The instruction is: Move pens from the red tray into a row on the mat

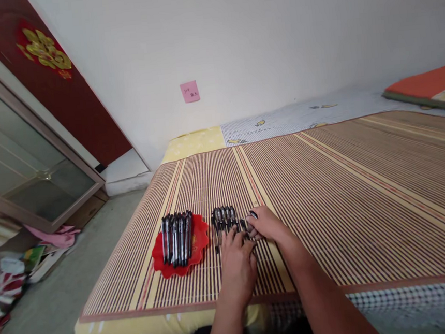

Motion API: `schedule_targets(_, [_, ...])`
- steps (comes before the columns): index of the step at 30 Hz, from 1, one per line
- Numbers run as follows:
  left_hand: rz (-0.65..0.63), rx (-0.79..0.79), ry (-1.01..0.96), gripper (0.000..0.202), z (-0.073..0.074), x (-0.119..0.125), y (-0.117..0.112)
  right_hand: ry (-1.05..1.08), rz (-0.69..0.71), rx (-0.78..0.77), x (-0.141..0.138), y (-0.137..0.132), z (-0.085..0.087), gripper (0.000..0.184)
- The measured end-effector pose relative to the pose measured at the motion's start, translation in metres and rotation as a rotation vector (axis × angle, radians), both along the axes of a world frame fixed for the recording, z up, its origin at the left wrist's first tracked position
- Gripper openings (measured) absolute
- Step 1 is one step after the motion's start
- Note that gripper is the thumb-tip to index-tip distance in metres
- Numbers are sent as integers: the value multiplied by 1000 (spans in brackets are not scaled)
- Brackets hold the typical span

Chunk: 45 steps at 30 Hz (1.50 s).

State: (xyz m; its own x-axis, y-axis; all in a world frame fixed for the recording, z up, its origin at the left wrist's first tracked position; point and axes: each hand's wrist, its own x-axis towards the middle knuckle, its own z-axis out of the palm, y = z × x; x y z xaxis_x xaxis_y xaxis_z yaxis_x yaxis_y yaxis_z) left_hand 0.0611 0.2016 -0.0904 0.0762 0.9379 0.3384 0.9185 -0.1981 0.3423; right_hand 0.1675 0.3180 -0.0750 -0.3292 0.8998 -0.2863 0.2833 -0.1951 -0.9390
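Several black pens lie side by side in a row on the striped mat, their dark ends pointing away from me. My left hand rests over the near part of this row, fingers spread and tips down on the pens. Just right of it, my right hand is closed around a black pen; only its dark end shows above the fingers. The fingertips of both hands are close together. To the left, more black pens are heaped on a red scalloped plate.
The striped mat covers the bed, with its bound front edge near me. Folded orange bedding lies at the far right. A pink note is stuck to the white wall. Left of the bed, clutter lies on the floor by a glass-panelled door.
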Motion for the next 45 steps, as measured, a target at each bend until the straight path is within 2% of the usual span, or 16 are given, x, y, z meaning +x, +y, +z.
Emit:
schedule_targets(11, [56,18,46,23,-4,0,-2,7,23,-49,3,10,-11,12])
schedule_targets(15, [61,18,55,18,-3,0,-3,71,-77,7,4,18,-18,2])
schedule_targets(19, [63,16,40,17,-2,0,-4,145,-134,-17,4,22,-22,20])
schedule_targets(28, [56,47,12,18,-5,0,-4,346,-140,-70,8,22,-19,22])
schedule_targets(31, [56,43,12,18,-7,0,-3,147,-147,104,10,27,-24,27])
schedule_targets(33, [55,41,9,18,-8,-1,-3,35,-167,223,11,30,-26,24])
schedule_targets(38, [53,47,-2,18,-9,-1,-3,-140,-233,368,14,30,-25,15])
schedule_targets(43, [54,36,-5,17,-7,-1,-3,-557,-204,586,13,20,-16,15])
schedule_targets(45, [53,26,0,17,-6,0,-3,-671,-188,627,13,18,-14,14])
